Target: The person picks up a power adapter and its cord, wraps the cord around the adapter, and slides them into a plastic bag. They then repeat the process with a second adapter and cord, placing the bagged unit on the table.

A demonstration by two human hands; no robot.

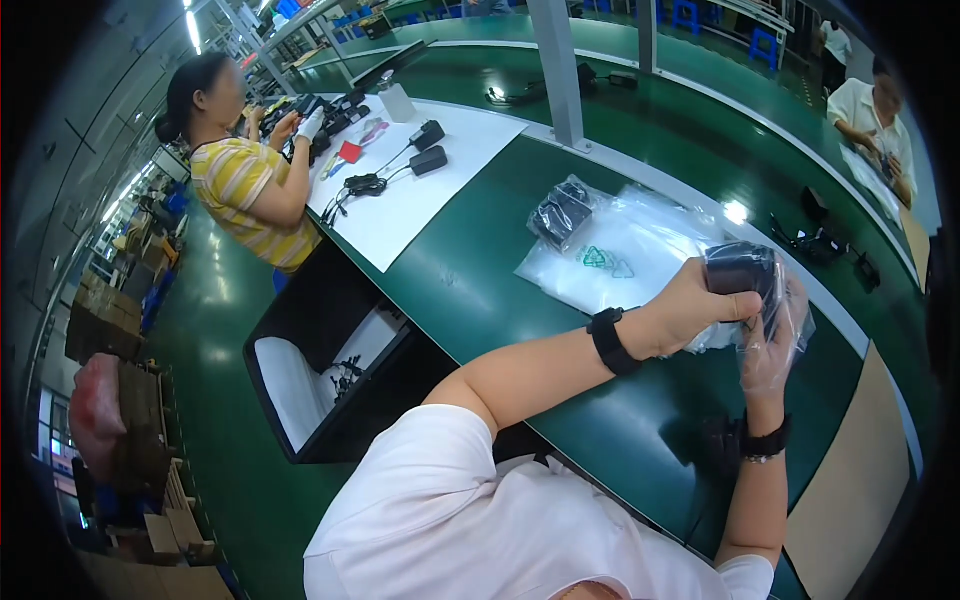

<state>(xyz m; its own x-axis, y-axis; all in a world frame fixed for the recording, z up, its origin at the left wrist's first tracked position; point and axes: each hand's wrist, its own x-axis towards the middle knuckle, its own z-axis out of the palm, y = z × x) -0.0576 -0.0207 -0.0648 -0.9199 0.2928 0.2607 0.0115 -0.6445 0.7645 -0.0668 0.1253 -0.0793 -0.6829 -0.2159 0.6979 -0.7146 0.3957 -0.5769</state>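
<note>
Above the right part of the green bench, my left hand [686,308] is closed around a black power adapter [735,268], its thumb across the lower side. A clear plastic bag [803,322] wraps over the adapter's right end and my right hand. My right hand [770,345] grips the bag and the adapter from the right, its fingers partly blurred by the film. How far the adapter sits inside the bag I cannot tell. Beneath and beyond my hands lies a stack of clear bags [640,245]. A bagged black adapter [566,212] rests at that stack's far left corner.
A co-worker in a striped shirt [250,180] handles black parts at the left, by a white sheet [440,190] with adapters and cables. Below the bench edge is a black bin [300,400]. A metal post [560,80] rises behind. Cardboard [850,480] lies right; another person [875,120] sits beyond.
</note>
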